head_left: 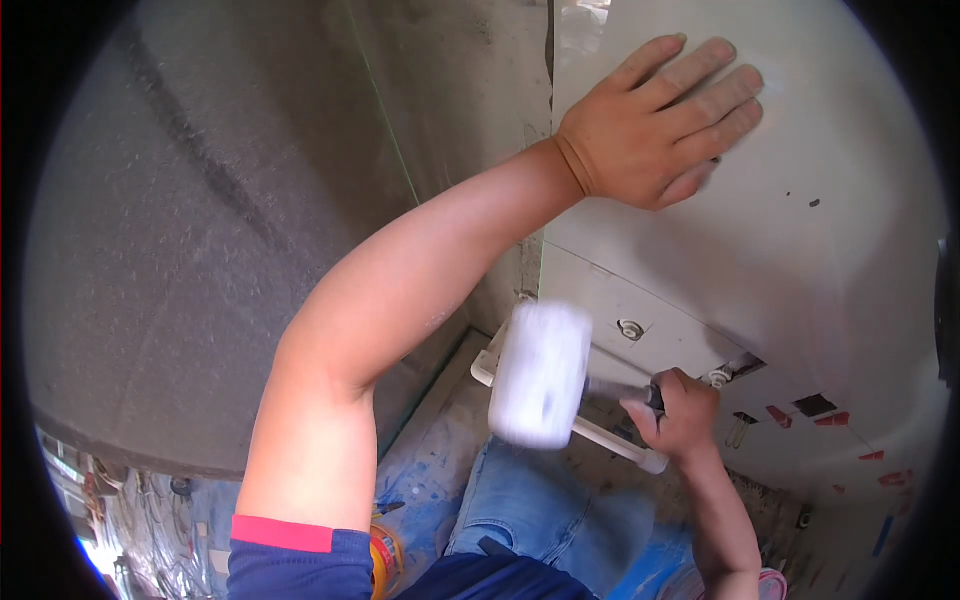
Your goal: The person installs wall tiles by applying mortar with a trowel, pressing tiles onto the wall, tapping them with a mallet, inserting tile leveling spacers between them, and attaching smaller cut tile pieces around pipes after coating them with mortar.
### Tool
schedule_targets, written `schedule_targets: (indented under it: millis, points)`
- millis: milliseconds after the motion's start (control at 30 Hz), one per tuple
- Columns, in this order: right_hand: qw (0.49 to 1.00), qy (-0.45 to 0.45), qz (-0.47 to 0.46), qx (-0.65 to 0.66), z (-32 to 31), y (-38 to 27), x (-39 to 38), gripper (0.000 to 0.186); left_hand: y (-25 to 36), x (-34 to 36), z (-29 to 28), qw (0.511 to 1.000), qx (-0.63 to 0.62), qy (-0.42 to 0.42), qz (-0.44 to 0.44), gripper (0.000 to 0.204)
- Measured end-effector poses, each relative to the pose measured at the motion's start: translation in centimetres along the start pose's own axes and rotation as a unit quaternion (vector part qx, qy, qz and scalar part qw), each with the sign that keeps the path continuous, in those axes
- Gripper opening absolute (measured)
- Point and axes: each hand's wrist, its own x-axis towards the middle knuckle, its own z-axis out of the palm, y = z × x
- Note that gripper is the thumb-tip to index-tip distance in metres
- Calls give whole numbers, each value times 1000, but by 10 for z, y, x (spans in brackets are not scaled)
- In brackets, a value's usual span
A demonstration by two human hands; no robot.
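Against the pale wall tile (pixel 850 125), the left hand (pixel 655 130) lies flat, fingers spread; below, the right hand (pixel 683 412) grips the white mallet (pixel 541 375), whose slanting, too-hard blow could crack that tile.

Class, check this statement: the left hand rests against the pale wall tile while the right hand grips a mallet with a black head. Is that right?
Not quite: the mallet has a white head, not a black one, as the head view shows. The left hand does rest against the pale wall tile, and the right hand grips the mallet.
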Motion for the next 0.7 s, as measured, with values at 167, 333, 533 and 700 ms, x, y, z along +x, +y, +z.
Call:
schedule_targets:
  millis: [167,333,533,700]
  points:
    - [984,-23,165,-63,15,-4,-1,52,-1,-1,1,999,-3,32,-10,58]
    - [979,10,201,-23,17,-5,-5,44,3,5,8,999,-13,41,5,55]
    - [996,15,84,-18,6,-4,-17,52,-2,8,2,1000,15,-7,4,48]
    - [987,19,156,-29,-17,16,-48,52,4,6,-4,997,35,-40,-48,47]
